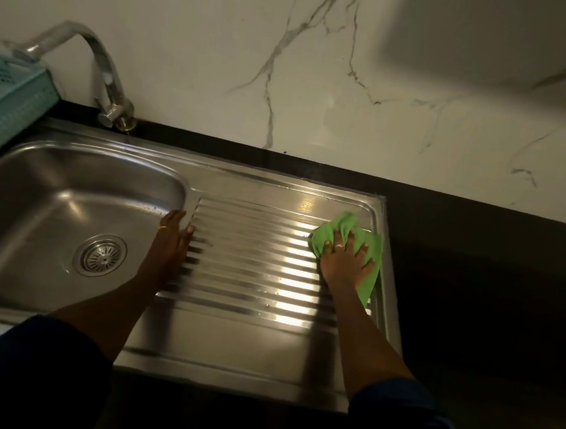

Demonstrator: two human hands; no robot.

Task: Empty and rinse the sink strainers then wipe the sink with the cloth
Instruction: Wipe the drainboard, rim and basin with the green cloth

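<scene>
A stainless steel sink [53, 201] has a round strainer [100, 255] seated in its drain. To the right of the basin lies the ribbed drainboard [253, 263]. My right hand [346, 259] presses flat on a green cloth [370, 252] at the drainboard's right end, fingers spread over it. My left hand [169, 242] rests on the ridge between basin and drainboard, fingers on the rim, holding nothing.
A chrome tap [108, 79] rises at the back left, its spout pointing left. A teal plastic basket [7, 104] stands at the sink's left edge. Dark countertop [474, 282] runs to the right, and a white marbled wall [322, 63] stands behind.
</scene>
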